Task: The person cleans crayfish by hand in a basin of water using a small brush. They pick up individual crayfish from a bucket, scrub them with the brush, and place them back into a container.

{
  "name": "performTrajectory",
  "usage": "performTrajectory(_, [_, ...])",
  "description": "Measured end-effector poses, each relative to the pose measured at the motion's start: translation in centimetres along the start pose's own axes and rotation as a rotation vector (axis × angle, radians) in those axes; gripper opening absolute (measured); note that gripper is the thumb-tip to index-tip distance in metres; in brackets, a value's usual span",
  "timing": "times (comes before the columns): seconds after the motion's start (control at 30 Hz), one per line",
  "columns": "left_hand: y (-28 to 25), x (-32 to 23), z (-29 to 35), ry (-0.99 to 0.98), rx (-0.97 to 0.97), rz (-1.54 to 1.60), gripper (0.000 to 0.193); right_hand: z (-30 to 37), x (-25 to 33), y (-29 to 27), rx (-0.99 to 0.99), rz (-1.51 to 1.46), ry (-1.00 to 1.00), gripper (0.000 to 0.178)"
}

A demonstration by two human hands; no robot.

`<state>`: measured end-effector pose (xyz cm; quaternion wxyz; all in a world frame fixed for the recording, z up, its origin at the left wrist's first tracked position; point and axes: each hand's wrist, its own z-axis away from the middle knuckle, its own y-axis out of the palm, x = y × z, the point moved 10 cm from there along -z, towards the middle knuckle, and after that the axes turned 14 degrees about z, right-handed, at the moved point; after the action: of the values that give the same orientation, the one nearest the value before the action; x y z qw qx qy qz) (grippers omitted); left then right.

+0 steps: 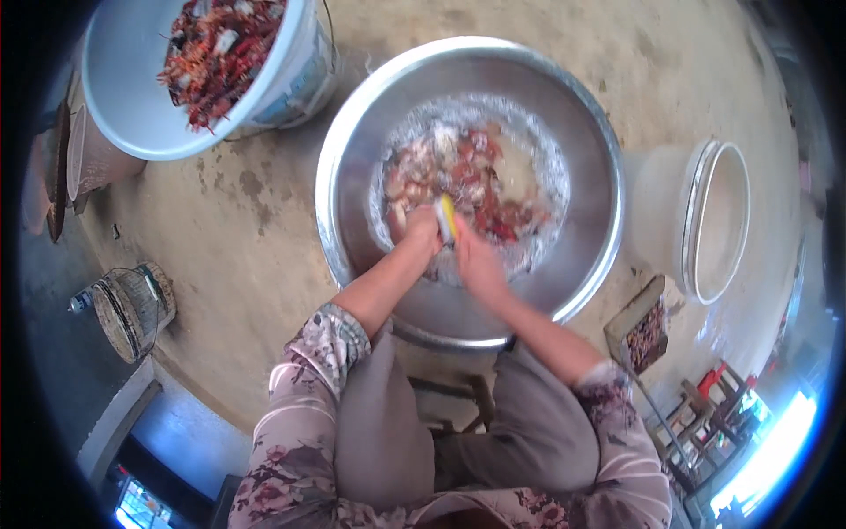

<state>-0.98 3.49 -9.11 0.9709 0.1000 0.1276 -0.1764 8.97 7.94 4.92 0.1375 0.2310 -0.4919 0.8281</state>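
the bare left hand (425, 231) and bare right hand (480, 264) meet over a wide, round, silvery metal basin (592, 176), at a small yellow-and-white oblong object (447, 219). this lies between them, above reddish-brown and pale pieces (500, 225) in foamy water; blur hides each hand's grip, so i cannot tell which one grasps it. the basin stands on a tan concrete floor (238, 326). to its upper left, a pale-blue round plastic bucket (119, 79) holds red shellfish (225, 66).
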Motion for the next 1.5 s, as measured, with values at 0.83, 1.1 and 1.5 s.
performTrajectory(0.83, [2.5,-0.7,-1.7,0.027,0.176,0.004,0.012,0.0,0.0,1.3,0.003,-0.064,-0.039,0.038])
performTrajectory(1.1, [2.1,-2.2,-0.7,0.043,0.177,-0.039,0.009,1.6,0.5,2.0,0.141,-0.172,-0.008,0.039])
performTrajectory(1.5, [3.2,1.9,-0.3,-0.208,0.255,-0.032,0.004,-5.0,-2.6,0.6,0.052,-0.114,0.081,0.041])
